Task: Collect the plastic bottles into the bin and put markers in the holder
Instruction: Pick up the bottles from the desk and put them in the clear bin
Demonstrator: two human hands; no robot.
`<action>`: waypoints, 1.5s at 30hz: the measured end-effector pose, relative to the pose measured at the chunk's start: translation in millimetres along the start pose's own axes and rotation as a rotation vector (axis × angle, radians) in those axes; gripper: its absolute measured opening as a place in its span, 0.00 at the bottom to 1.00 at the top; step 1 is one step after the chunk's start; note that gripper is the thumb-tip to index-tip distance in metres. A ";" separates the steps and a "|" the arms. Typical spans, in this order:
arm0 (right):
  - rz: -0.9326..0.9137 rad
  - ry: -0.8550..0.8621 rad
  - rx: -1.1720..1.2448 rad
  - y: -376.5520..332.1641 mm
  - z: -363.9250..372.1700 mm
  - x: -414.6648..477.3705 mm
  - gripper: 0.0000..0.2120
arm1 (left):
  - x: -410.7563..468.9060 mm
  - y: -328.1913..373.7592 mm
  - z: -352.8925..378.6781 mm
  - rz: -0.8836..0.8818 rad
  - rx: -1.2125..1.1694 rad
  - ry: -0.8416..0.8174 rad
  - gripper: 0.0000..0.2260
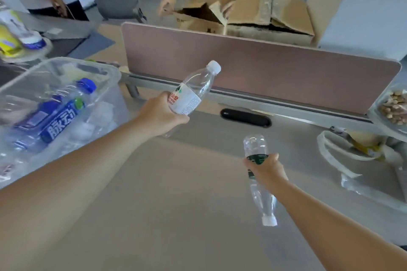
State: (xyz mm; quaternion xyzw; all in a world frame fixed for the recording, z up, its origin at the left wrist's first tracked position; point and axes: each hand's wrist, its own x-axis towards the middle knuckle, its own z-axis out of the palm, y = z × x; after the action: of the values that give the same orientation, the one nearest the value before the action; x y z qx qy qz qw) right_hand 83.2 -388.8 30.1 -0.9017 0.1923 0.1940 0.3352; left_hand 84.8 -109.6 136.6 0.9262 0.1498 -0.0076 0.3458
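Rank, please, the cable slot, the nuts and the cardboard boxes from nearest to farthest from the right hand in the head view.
From the right hand:
1. Cable slot, just ahead on the desk.
2. Nuts, at the desk's right edge.
3. Cardboard boxes, behind the divider.

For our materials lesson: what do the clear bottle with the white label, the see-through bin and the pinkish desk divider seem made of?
Clear white-labelled bottle: thin, glossy transparent plastic; the divider shows through it.
See-through bin: clear, fairly glossy plastic; a blue-labelled bottle shows through its wall.
Pinkish desk divider: matte, probably fabric-covered board; no glare, weave too blurred to confirm.
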 end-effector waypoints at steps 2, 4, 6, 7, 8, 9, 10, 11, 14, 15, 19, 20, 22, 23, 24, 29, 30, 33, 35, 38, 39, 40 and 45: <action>-0.029 -0.014 0.108 -44.7 11.3 -16.1 0.30 | -11.1 -16.3 -34.8 -0.020 -0.012 0.059 0.21; -0.073 -0.042 0.192 -90.6 24.1 -33.9 0.34 | -19.8 -32.8 -71.7 -0.034 -0.066 0.122 0.19; -0.127 -0.104 0.289 -133.4 34.8 -53.0 0.38 | -25.9 -47.5 -106.7 -0.035 -0.099 0.178 0.21; -0.156 -0.144 0.329 -155.1 40.7 -64.5 0.40 | -29.4 -56.3 -125.8 -0.038 -0.119 0.207 0.22; -0.189 -0.181 0.357 -176.0 46.5 -75.2 0.41 | -33.0 -64.4 -144.4 -0.043 -0.145 0.241 0.23; -0.230 -0.209 0.374 -196.2 50.7 -87.1 0.40 | -35.8 -72.1 -160.7 -0.050 -0.164 0.276 0.23; -0.271 -0.233 0.385 -218.2 56.5 -100.1 0.38 | -39.5 -82.0 -179.1 -0.054 -0.181 0.310 0.22; -0.305 -0.248 0.390 -238.8 63.7 -112.5 0.37 | -43.3 -91.2 -196.0 -0.056 -0.201 0.337 0.23; -0.381 -0.282 0.375 -293.6 84.0 -147.9 0.29 | -49.8 -123.6 -242.3 -0.076 -0.215 0.380 0.29; -0.402 -0.276 0.378 -309.2 91.7 -157.0 0.27 | -50.5 -135.3 -256.1 -0.089 -0.213 0.386 0.30; -0.373 -0.330 0.496 -357.7 119.9 -192.5 0.26 | -52.4 -178.6 -295.9 -0.140 -0.180 0.347 0.27; -0.362 -0.327 0.523 -366.3 127.4 -194.7 0.33 | -52.0 -187.0 -301.4 -0.137 -0.179 0.331 0.24; -0.330 -0.307 0.570 -378.7 144.2 -188.6 0.47 | -45.8 -203.7 -307.8 -0.139 -0.164 0.301 0.19; -0.311 -0.293 0.587 -382.6 149.5 -195.0 0.48 | -41.3 -211.3 -308.7 -0.146 -0.150 0.276 0.19; -0.291 -0.287 0.617 -384.9 154.3 -201.2 0.46 | -37.1 -217.6 -308.1 -0.152 -0.138 0.251 0.20; -0.175 -0.328 0.674 -381.9 177.8 -200.1 0.20 | -10.9 -244.3 -295.5 -0.201 -0.048 0.206 0.35; -0.167 -0.348 0.688 -382.3 178.3 -197.4 0.18 | -5.6 -248.5 -291.1 -0.217 -0.023 0.179 0.35; -0.174 -0.431 0.693 -392.1 173.9 -185.7 0.19 | 15.9 -275.8 -277.1 -0.246 0.041 0.072 0.35; -0.174 -0.470 0.679 -403.6 170.3 -179.3 0.17 | 24.4 -290.3 -271.1 -0.280 0.035 0.023 0.25; -0.170 -0.464 0.611 -424.1 173.4 -173.0 0.16 | 18.2 -286.6 -278.9 -0.261 0.028 0.017 0.32; -0.170 -0.449 0.579 -432.1 177.7 -172.7 0.16 | 20.0 -286.7 -282.9 -0.267 0.008 0.011 0.34; -0.170 -0.439 0.550 -440.1 182.6 -174.5 0.17 | 21.7 -285.6 -288.7 -0.254 -0.006 0.003 0.32; -0.208 -0.449 0.439 -475.8 222.3 -173.1 0.12 | 29.6 -290.5 -323.1 -0.254 -0.015 0.147 0.33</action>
State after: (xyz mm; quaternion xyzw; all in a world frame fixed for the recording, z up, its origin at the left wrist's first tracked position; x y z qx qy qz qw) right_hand 113.7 133.3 209.5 -0.7574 0.0578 0.3064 0.5737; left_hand 2.1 314.2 193.5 0.8953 0.2908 0.0174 0.3370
